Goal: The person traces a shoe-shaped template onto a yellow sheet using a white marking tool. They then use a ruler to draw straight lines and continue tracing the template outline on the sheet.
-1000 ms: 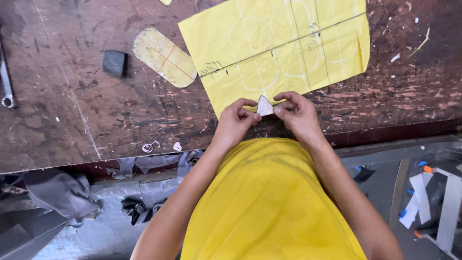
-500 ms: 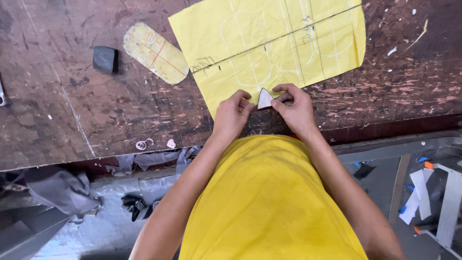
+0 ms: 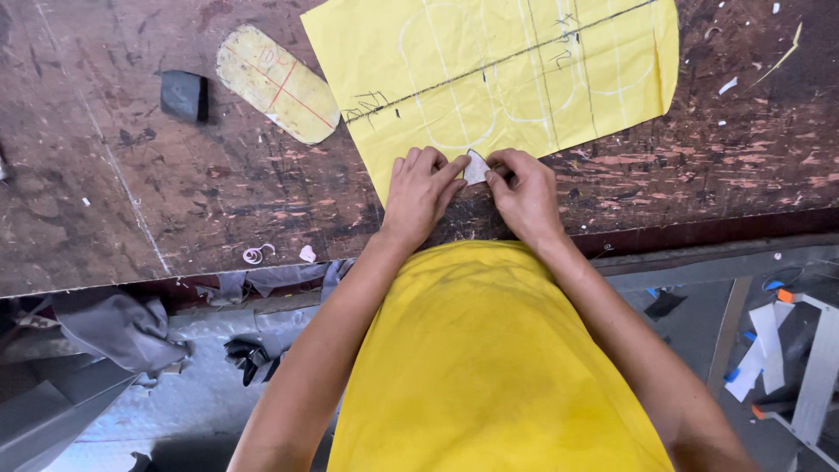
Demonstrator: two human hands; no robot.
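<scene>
Two bare hands meet at the near edge of a scarred dark wooden counter (image 3: 131,201), seen from above. Far left lies a small dark grey block (image 3: 183,95); beside it rests a pale yellow oblong card template with rounded ends (image 3: 275,83), crossed by red lines. Next comes a large yellow sheet of material (image 3: 559,61) marked with chalk ovals and dark ruled lines. The left hand (image 3: 419,194) and the right hand (image 3: 524,197) pinch a small pale triangular piece (image 3: 475,166) between fingertips and thumbs, holding it at the sheet's lower edge. To handle it well, the grip should probably stay light and even on both sides, keeping the piece flat against the sheet. What the piece is made of is hard to tell, and fingers cover its lower part. The sheet's top is cut off. A yellow shirt (image 3: 489,367) hides the floor below.
</scene>
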